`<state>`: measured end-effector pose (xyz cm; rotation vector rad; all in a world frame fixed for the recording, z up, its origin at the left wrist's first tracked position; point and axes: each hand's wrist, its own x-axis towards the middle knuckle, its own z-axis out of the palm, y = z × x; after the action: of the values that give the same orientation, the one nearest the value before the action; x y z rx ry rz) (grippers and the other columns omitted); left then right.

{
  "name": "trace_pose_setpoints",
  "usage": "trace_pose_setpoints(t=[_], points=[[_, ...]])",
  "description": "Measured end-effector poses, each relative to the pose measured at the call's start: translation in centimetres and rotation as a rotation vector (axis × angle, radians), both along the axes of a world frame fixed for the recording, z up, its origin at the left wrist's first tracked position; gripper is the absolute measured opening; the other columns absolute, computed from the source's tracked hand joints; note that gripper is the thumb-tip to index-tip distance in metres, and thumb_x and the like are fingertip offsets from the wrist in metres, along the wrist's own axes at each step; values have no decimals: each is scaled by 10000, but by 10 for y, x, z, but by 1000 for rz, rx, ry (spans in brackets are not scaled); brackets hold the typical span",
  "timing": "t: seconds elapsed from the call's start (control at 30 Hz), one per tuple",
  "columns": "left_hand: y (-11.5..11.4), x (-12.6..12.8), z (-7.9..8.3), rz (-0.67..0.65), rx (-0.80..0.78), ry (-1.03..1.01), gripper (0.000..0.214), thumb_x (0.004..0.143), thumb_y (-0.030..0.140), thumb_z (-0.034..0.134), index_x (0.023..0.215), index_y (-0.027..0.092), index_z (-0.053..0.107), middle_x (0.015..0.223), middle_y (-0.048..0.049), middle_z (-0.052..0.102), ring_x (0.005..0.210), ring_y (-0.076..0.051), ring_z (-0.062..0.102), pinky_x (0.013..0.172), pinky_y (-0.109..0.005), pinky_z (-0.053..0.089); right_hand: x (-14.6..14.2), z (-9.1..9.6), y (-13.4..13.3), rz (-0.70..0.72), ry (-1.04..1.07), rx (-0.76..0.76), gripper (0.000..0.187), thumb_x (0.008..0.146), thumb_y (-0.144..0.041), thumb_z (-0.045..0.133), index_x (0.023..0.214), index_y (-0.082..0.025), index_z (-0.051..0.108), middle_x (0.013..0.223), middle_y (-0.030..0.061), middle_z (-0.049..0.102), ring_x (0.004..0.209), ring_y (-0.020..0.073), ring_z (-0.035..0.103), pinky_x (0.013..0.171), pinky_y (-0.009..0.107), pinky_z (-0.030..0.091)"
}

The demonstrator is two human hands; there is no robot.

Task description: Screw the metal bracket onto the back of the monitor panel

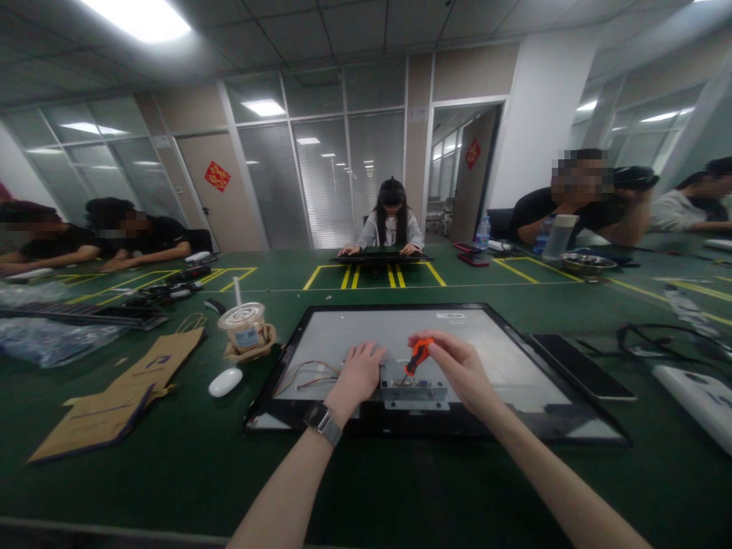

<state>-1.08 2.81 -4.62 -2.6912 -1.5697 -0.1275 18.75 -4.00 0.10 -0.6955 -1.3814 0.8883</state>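
A flat display panel (486,335) with a black frame lies face-down or flat in front of me; which side is up I cannot tell for sure. On it, near its front edge, is a grey metal bracket (415,396). My right hand (460,366) is closed around an orange and black screwdriver (420,356), its shaft slanting down to the top of the bracket. Against the bracket's left end rests my left hand (361,374), fingers stretched out and lying close together; its wrist wears a watch (323,423). Thin wires (309,374) run out left of that hand.
Left of the panel are a white mouse (225,383), an iced drink cup (245,329) and a brown paper bag (129,389). On the right lie a dark phone-like slab (580,366) and a white power strip (695,400). Several people sit around the green table (188,480).
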Motion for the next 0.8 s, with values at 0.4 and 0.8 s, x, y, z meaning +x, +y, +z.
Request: trace_pose_setpoints(t=[0.4, 0.8], points=[[-1, -1, -1, -11, 26, -38, 506, 921, 88, 350, 1401, 177, 482, 1474, -128, 473, 1332, -265, 458, 1117, -440, 360, 1, -1, 1, 26, 35, -44, 209, 842, -406, 717, 931, -224, 771, 898, 64, 759, 851, 224, 708, 785, 382, 582], [-1, 0, 0, -16, 29, -17, 497, 930, 99, 355, 1408, 177, 469, 1471, -139, 470, 1328, -265, 464, 1120, -457, 358, 3, -3, 2, 100, -31, -10, 321, 975, -391, 554, 1261, -296, 664, 1222, 75, 721, 1031, 239, 723, 884, 411, 589]])
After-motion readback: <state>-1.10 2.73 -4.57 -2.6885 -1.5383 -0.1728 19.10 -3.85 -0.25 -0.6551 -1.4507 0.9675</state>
